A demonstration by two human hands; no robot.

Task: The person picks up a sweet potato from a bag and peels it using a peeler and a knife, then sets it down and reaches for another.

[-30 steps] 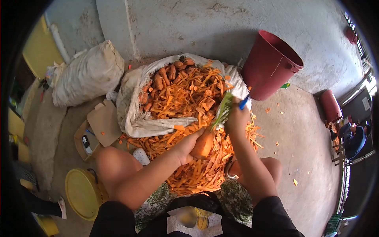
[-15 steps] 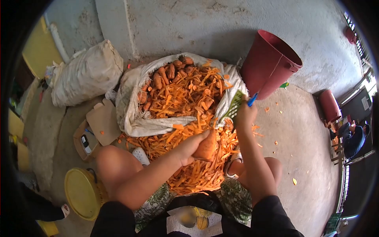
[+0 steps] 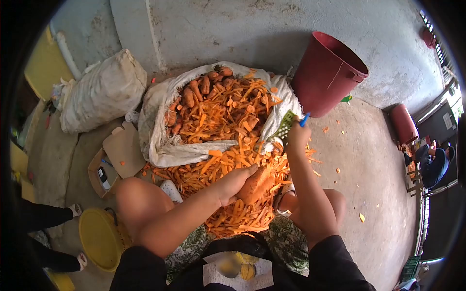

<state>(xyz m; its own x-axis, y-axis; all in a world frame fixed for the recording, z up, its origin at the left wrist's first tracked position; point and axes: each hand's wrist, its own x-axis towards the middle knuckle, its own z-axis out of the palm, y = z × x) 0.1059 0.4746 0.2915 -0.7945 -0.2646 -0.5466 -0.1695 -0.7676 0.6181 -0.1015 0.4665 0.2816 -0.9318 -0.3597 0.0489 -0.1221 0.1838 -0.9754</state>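
My left hand (image 3: 235, 185) is closed round a large orange root (image 3: 254, 186), held over a heap of orange peelings (image 3: 242, 216) between my legs. To its upper right, my right hand (image 3: 297, 136) grips a peeler, its blue part (image 3: 304, 120) showing above my fingers. A green perforated piece (image 3: 283, 127) extends from that hand toward the sack. Just beyond my hands lies an open white sack (image 3: 150, 138) holding whole roots (image 3: 195, 90) and orange peelings.
A full sack (image 3: 104, 94), a cardboard box (image 3: 124, 155) and a yellow bucket (image 3: 99, 237) are on the left. A red bin (image 3: 325, 77) stands beyond my right hand. People's legs (image 3: 53, 218) show lower left; another person (image 3: 433, 165) sits far right.
The orange root has turned in my left hand and shows more of its peeled face. My right hand has shifted slightly left with the tool. More of someone's legs shows at the left.
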